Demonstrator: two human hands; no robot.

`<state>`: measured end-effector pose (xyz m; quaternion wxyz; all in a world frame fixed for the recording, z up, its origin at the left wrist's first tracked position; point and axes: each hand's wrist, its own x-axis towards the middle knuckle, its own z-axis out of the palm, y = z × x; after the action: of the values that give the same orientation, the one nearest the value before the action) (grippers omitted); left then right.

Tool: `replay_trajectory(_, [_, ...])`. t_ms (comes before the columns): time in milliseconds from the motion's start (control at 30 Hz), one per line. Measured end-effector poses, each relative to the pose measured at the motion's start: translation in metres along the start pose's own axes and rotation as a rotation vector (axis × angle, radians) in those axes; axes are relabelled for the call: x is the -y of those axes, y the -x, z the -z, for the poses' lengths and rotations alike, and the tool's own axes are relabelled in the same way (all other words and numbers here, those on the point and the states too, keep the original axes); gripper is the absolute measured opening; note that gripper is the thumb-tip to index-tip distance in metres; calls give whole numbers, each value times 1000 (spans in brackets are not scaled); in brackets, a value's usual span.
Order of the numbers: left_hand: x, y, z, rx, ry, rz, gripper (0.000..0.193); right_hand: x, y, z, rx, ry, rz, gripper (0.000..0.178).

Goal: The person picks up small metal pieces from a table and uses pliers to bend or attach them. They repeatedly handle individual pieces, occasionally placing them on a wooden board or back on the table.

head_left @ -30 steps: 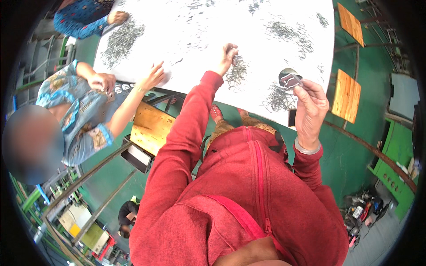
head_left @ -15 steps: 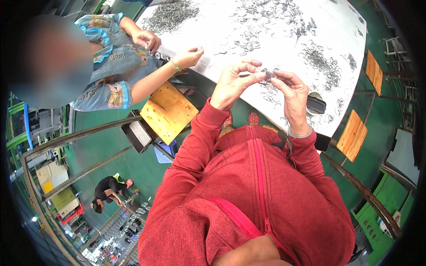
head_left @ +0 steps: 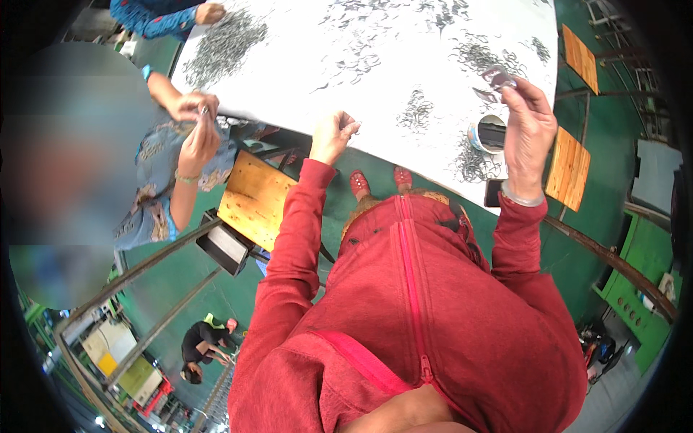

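Observation:
My right hand (head_left: 530,133) is raised at the right side of the white table (head_left: 303,54). Between its thumb and fingertips is a small, dark, shiny curved piece (head_left: 497,77), whose exact kind I cannot make out. Below that hand, a white round tub (head_left: 474,136) with dark pieces inside stands on the table. Over the table's near edge, my left hand (head_left: 333,137) has its fingers bent together. Anything in that pinch is too small or hidden to name. Thin dark curved pieces (head_left: 415,112) lie in a small pile between my hands.
Larger piles of dark pieces (head_left: 227,47) spread over the table. A black phone-like slab (head_left: 493,193) lies at its near right edge. To the left a co-worker's hands (head_left: 198,126) pinch something small. Wooden stools (head_left: 253,198) stand left and right; another person (head_left: 202,346) crouches farther off.
My hands have come apart: the right has moved right with the dark piece, the left to the left. The view has shifted, and the co-worker's hands have come together.

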<state>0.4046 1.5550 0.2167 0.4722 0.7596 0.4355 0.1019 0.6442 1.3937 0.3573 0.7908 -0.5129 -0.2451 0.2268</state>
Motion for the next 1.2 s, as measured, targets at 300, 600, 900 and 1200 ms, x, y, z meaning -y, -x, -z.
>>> replay_trajectory(300, [-30,-77,-92,5,-386,-456,9,37,17,55,-164,-2,122,23])
replay_trajectory(600, [-36,-123,-161,121,-749,-552,11,41,31,77,-202,21,63,23])
replay_trajectory(900, [-41,-101,-120,-41,-188,-278,9,34,32,73,-127,17,-15,22])
replay_trajectory(1200, [-99,-15,-16,133,879,25,16,-12,23,16,59,-61,-193,23])
